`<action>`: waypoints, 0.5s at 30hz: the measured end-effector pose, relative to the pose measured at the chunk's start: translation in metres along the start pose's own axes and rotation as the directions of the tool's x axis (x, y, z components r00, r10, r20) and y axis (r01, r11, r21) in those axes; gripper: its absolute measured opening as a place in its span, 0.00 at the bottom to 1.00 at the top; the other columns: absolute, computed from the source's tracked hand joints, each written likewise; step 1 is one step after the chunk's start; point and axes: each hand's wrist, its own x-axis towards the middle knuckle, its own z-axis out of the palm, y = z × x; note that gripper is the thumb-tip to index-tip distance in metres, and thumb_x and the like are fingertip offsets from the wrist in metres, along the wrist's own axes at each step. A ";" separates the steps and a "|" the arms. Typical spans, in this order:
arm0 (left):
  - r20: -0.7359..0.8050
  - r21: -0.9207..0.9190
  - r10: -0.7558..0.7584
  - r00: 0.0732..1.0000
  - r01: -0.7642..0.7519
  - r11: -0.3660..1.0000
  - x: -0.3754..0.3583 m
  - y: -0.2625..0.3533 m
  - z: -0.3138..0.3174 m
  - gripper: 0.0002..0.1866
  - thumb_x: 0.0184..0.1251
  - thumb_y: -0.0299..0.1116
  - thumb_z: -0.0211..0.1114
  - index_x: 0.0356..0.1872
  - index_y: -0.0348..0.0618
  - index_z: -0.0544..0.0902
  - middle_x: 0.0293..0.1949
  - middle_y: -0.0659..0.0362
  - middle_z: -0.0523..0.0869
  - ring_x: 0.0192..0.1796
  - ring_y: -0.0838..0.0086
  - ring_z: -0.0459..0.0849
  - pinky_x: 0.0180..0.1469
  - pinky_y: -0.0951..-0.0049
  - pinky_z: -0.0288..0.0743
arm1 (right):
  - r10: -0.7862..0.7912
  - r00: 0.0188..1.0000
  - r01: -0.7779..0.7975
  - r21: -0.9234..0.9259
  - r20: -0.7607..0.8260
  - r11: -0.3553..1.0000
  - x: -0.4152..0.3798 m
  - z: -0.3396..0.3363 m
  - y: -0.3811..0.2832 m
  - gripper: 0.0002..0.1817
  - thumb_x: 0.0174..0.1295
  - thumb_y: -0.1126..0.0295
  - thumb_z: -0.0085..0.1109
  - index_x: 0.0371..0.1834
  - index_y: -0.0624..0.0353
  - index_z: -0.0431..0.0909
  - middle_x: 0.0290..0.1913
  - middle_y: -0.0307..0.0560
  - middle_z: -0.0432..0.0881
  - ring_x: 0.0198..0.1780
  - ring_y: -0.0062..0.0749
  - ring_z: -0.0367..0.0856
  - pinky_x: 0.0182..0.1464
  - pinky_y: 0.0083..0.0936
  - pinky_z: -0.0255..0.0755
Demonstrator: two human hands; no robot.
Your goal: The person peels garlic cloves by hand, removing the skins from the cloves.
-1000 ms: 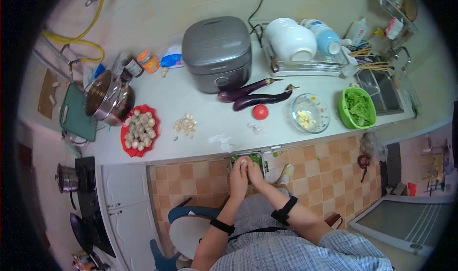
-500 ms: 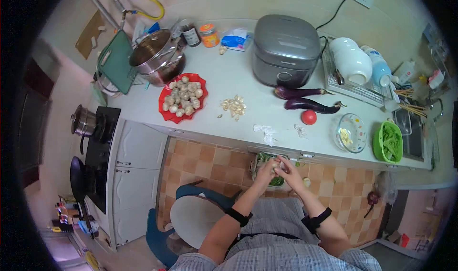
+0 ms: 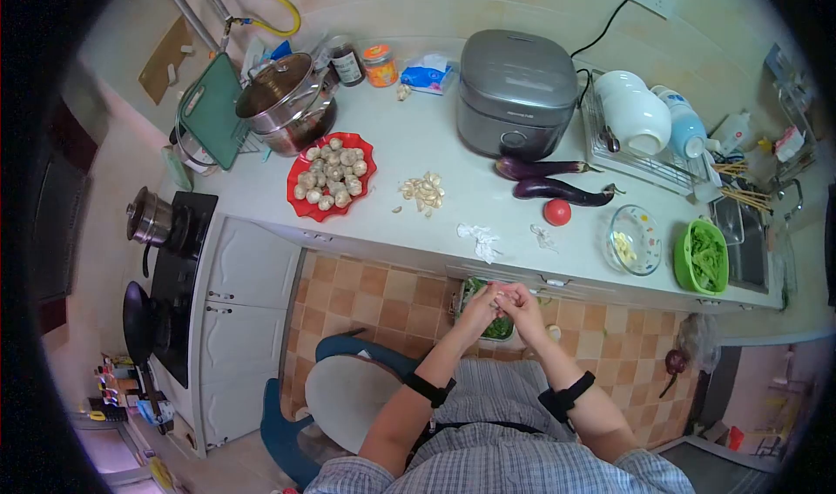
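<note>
My left hand (image 3: 479, 311) and my right hand (image 3: 521, 307) meet in front of the counter edge, fingers pinched together. Between the fingertips is a small pale garlic clove (image 3: 498, 299), mostly covered. Just below the hands is a bin (image 3: 460, 295) with green scraps in it. On the counter lies a pile of loose garlic cloves (image 3: 423, 194). To its left, a red scalloped plate (image 3: 298, 205) bears whole garlic bulbs (image 3: 333, 174). A clear glass bowl (image 3: 655, 231) at the right holds several peeled cloves (image 3: 623, 248).
Crumpled white tissues (image 3: 479, 241) lie near the counter edge. Behind are eggplants (image 3: 562, 191), a tomato (image 3: 557, 212) and a rice cooker (image 3: 515, 98). A green basket (image 3: 682, 268) of leaves stands by the sink (image 3: 751, 250). A chair (image 3: 353, 398) is at the left.
The view has shifted slightly. Both hands stay together over the bin, with the fingers a little rearranged around the clove.
</note>
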 end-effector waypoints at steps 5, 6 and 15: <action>-0.092 -0.038 0.019 0.996 -0.023 0.999 0.006 -0.007 0.001 0.14 0.68 0.42 0.43 0.41 0.45 0.71 0.37 0.61 0.76 0.40 0.78 0.74 0.41 0.77 0.66 | -0.025 0.984 0.020 -0.032 -0.176 0.999 -0.006 0.010 -0.001 0.12 0.56 0.75 0.54 0.43 0.62 0.74 0.39 0.42 0.79 0.33 0.17 0.73 0.34 0.14 0.68; -0.164 -0.032 0.007 0.986 -0.012 0.999 0.008 -0.010 0.002 0.13 0.67 0.42 0.44 0.41 0.46 0.71 0.37 0.61 0.76 0.40 0.78 0.74 0.41 0.76 0.66 | -0.037 0.973 0.018 -0.082 -0.230 0.996 -0.008 0.015 -0.008 0.10 0.55 0.75 0.54 0.41 0.63 0.76 0.39 0.43 0.79 0.33 0.18 0.74 0.34 0.15 0.69; 0.077 -0.131 -0.126 0.989 0.135 0.982 -0.009 0.007 -0.003 0.13 0.66 0.39 0.47 0.42 0.41 0.72 0.35 0.63 0.75 0.37 0.78 0.72 0.41 0.78 0.64 | -0.180 0.948 0.079 -0.354 -0.264 0.932 -0.016 -0.009 -0.012 0.06 0.53 0.78 0.55 0.34 0.66 0.79 0.34 0.44 0.81 0.36 0.21 0.77 0.39 0.17 0.70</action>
